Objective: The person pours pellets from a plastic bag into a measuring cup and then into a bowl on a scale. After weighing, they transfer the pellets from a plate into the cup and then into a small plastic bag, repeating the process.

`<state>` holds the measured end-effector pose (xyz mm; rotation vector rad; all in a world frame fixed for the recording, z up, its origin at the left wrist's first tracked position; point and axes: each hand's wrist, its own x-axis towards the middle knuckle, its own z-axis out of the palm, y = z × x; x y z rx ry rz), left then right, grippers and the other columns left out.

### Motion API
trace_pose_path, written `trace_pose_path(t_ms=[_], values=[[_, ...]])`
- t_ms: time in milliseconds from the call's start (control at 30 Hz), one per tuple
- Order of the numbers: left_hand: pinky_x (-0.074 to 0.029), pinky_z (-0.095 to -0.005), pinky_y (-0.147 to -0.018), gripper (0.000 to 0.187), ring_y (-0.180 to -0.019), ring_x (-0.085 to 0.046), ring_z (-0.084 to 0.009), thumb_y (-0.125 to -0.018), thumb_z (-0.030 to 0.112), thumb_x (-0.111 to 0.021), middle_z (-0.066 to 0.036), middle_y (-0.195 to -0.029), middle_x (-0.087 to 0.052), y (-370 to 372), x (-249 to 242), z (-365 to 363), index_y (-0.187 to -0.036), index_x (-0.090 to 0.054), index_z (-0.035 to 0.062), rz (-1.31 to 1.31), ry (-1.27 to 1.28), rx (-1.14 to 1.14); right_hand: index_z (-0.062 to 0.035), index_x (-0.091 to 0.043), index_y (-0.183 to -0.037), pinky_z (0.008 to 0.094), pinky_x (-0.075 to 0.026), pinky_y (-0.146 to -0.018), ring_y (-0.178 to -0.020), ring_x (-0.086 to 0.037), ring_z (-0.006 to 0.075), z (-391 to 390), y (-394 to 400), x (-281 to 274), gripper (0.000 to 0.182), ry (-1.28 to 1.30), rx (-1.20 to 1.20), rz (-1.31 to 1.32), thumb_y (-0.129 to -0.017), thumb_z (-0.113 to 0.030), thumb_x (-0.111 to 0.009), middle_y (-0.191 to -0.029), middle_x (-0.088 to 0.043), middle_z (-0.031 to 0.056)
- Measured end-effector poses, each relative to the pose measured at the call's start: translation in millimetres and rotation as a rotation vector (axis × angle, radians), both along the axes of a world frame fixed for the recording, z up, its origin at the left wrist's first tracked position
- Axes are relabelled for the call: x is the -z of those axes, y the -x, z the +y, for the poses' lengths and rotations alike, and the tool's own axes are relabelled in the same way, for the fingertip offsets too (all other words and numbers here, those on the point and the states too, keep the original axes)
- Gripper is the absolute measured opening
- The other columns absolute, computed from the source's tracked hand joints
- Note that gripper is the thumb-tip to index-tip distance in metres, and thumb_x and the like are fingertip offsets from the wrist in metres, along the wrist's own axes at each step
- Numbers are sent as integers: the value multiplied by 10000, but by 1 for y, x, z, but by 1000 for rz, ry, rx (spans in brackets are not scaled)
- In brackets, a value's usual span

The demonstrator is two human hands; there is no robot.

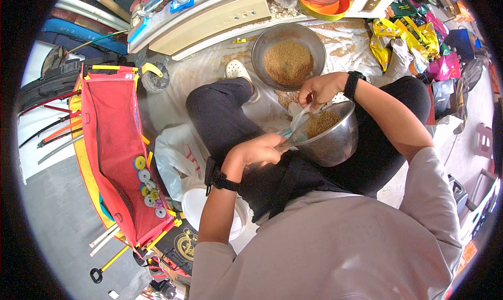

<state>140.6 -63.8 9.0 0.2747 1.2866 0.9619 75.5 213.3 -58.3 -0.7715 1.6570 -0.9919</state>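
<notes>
My left hand (pixel 260 150) is closed around the handle of a shiny metal pan (pixel 335 145), which is held tilted over my lap. Brown granules (pixel 321 123) lie inside the pan. At the pan's far rim, my right hand (pixel 320 90) pinches the edge of a whitish, translucent bag (pixel 299 114), whose lower part reaches toward the pan's opening. Beyond my hands, a wide metal bowl (pixel 259 59) on the floor holds more brown granules.
A red fabric bin (pixel 112 143) with rolls of tape stands at the left. Beside my left leg are a white plastic bag (pixel 175 151) and a white bucket (pixel 201 208). Yellow packages (pixel 414 38) lie at the upper right. A cream cabinet front (pixel 209 25) runs along the top.
</notes>
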Motion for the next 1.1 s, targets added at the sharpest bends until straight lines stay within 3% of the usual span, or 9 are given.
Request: trace_pose_path(t_ms=[100, 333, 400, 733, 1000, 1100], values=[[-357, -261, -438, 255, -538, -474, -96, -648, 85, -565, 0, -686, -496, 2, -2, 0, -888, -546, 1, 22, 28, 35, -7, -632, -892, 315, -441, -692, -749, -545, 145, 0, 1, 0, 157, -3, -15, 10, -771, -61, -717, -764, -617, 26], [-348, -256, -428, 250, -533, -471, -92, -649, 60, -555, 3, -684, -491, 2, -5, 2, -892, -538, 7, -1, 18, 24, -10, -631, -892, 301, -440, -668, -735, -534, 127, 1, -2, -2, 141, -26, -13, -35, -786, -61, -708, -766, -618, 15], [-303, -217, -377, 287, -463, -394, -51, -649, -13, -551, 29, -702, -453, 0, -4, 2, -933, -512, 14, -39, 38, 9, -10, -628, -904, 286, -436, -656, -731, -526, 113, 1, -3, 0, 133, -14, -9, -42, -802, -57, -698, -770, -611, 3], [-306, -222, -381, 226, -451, -400, -55, -674, 31, -549, 27, -656, -442, 4, -11, 2, -894, -500, 15, -29, -1, 59, -18, -624, -914, 279, -434, -653, -738, -514, 99, 3, -1, -16, 130, 48, -38, -38, -823, -79, -695, -783, -589, -19], [-305, -225, -385, 190, -449, -402, -50, -658, 69, -560, 31, -649, -440, 6, -9, -3, -829, -485, 34, -63, -27, 46, -28, -649, -970, 287, -442, -654, -743, -523, 109, 0, -2, -30, 191, -88, 9, -83, -805, -97, -717, -814, -614, -6], [-302, -224, -386, 185, -446, -410, -50, -653, 73, -563, 32, -643, -443, 6, -6, -6, -817, -484, 39, -77, -44, 29, -50, -670, -972, 324, -477, -652, -745, -588, 148, 1, -2, -17, 228, 13, -10, 21, -784, -160, -736, -834, -666, 23]])
